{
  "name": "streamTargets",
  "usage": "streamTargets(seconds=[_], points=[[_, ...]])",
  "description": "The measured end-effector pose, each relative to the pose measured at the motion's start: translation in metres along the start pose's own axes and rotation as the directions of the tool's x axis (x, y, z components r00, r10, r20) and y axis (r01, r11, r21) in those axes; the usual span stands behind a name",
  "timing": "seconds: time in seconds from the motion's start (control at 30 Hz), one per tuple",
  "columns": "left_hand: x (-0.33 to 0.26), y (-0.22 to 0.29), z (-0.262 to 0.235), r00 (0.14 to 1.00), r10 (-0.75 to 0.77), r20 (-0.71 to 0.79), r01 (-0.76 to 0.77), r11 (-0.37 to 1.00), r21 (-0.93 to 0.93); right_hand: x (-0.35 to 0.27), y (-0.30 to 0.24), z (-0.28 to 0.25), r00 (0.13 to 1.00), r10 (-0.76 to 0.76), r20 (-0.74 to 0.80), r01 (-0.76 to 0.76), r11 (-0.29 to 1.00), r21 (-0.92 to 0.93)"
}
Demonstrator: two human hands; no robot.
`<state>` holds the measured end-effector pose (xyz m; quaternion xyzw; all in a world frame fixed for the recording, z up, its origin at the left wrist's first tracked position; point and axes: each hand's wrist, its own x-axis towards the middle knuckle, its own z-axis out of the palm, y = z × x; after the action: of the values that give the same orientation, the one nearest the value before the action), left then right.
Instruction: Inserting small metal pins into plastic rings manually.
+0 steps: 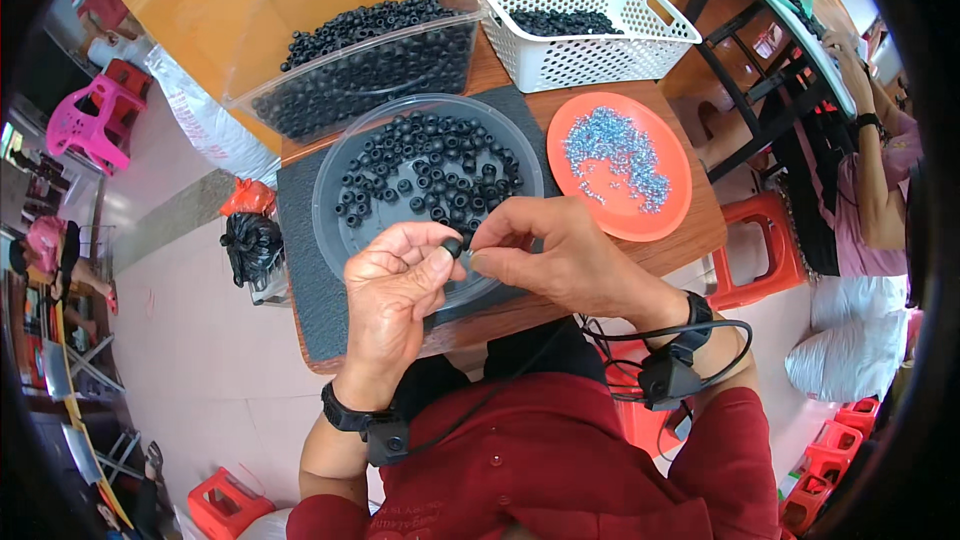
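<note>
Over the near rim of the clear round dish (330, 202) we see our two hands meet: the left hand (395, 290) pinches a small black ring (453, 247) between thumb and forefinger, and the right hand (550, 255) closes its fingertips just beside that ring, though whether it grips something tiny of its own we cannot tell. Beneath them the dish holds a scatter of loose black rings (430, 168) and rests on a dark mat (300, 240) on the wooden table (690, 235). To the right lies an orange plate (660, 220) with small silvery-blue pieces (615, 155). Farther back stand a clear plastic bin (300, 0) heaped with black rings and a white perforated basket (590, 55) holding more
</note>
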<state>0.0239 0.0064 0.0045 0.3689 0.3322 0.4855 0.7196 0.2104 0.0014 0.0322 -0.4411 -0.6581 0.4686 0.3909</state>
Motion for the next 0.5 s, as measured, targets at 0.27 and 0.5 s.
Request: streamTargets(seconds=[0.27, 0.5], points=[[-0.0047, -0.0015, 0.0013, 0.999, 0.036, -0.029, -0.034, 0.998, 0.047, 0.0051, 0.0019, 0.0082, 0.994, 0.106, 0.019, -0.108, 0.988, 0.107], [-0.0066, -0.0043, 0.0037, 0.996, 0.041, -0.083, -0.038, 0.999, 0.029, 0.0072, -0.0038, 0.0089, 0.977, 0.208, 0.045, -0.212, 0.941, 0.263]])
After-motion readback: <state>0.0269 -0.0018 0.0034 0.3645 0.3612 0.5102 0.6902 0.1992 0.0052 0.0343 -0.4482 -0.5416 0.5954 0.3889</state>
